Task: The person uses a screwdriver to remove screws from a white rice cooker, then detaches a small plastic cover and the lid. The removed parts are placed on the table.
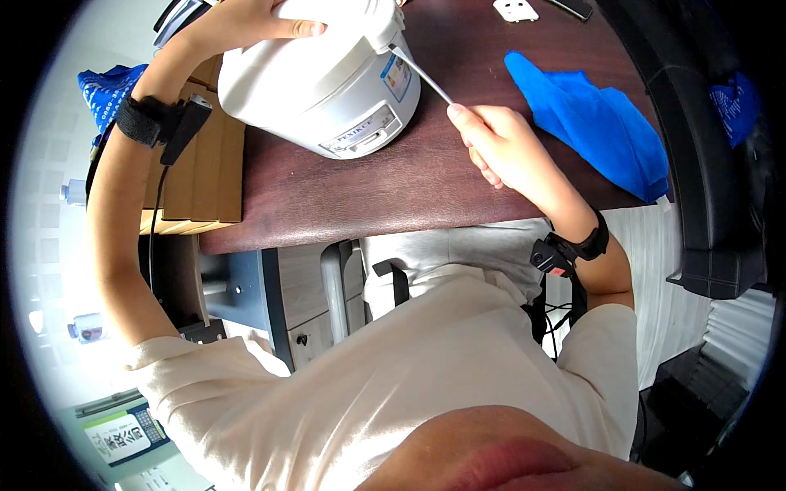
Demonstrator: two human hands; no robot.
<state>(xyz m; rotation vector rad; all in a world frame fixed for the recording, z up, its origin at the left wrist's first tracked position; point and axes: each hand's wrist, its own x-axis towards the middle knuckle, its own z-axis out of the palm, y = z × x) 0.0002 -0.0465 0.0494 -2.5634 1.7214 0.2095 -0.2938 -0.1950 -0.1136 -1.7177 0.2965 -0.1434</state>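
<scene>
A white rice cooker [344, 102] is tilted on the dark wooden desk, its front panel facing me. My left hand [258, 20] lies over its top, thumb stretched out on the white surface; the upper frame edge cuts off part of the fingers. My right hand [503, 143] is closed round a thin, pale stick-like tool [426, 79]. The tool's far end meets the cooker at the jutting part on its upper right side. The part of the tool inside my fist is hidden, so its exact kind does not show.
Right of the cooker lies a crumpled blue cloth [602, 123] on the desk [327, 196]. A white socket-like piece [516, 10] and a dark flat object [571, 7] lie at the far edge. Cardboard boxes [205, 164] stand left; a black padded chair [708, 237] is at right.
</scene>
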